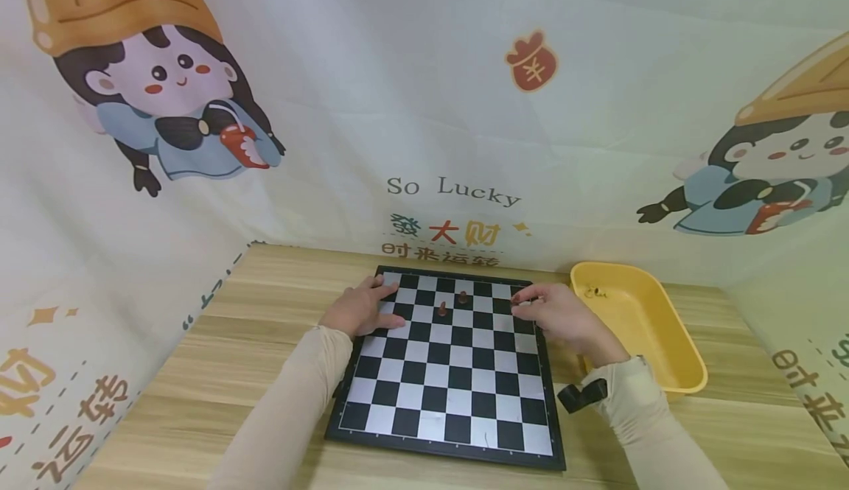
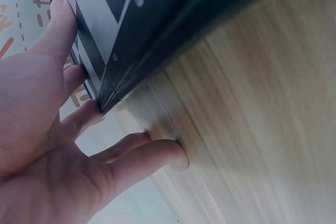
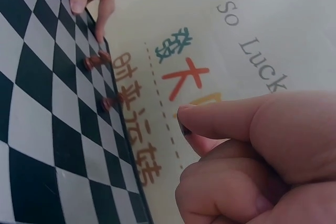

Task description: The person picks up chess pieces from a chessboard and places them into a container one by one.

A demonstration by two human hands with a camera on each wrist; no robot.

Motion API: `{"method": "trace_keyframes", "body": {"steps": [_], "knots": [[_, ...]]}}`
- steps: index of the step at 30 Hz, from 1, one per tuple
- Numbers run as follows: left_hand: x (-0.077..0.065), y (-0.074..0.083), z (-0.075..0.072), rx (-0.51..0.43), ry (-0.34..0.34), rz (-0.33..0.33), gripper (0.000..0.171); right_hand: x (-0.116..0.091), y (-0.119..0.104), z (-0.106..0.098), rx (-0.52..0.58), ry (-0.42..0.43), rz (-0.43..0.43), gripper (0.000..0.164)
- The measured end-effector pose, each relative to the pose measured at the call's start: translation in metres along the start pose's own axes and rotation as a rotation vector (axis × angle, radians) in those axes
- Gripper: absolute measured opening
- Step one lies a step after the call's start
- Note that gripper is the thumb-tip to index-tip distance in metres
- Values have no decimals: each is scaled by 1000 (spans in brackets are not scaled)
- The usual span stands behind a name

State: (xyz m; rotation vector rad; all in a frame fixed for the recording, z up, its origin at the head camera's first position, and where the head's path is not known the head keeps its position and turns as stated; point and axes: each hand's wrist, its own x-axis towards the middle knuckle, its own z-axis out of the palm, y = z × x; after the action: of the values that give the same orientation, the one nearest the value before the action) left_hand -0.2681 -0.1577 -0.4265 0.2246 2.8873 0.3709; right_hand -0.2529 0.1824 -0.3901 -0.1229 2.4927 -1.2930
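Right hand (image 1: 560,315) pinches a small reddish piece (image 1: 514,300) — checkered board (image 1: 446,372) flat, black-rimmed.

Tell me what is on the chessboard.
Two reddish pieces stand on the chessboard; the left hand touches its left edge. Whatever that hand and the right hand cover cannot be seen.

Head camera facing forward and down, close wrist cameras, all sharing the chessboard (image 1: 449,367)
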Motion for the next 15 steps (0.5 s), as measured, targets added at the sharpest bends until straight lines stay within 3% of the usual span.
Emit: {"method": "trace_keyframes", "body": {"steps": [15], "knots": [[2, -2, 1, 21, 6, 15, 81, -14, 3, -39, -2, 30, -11, 39]]}}
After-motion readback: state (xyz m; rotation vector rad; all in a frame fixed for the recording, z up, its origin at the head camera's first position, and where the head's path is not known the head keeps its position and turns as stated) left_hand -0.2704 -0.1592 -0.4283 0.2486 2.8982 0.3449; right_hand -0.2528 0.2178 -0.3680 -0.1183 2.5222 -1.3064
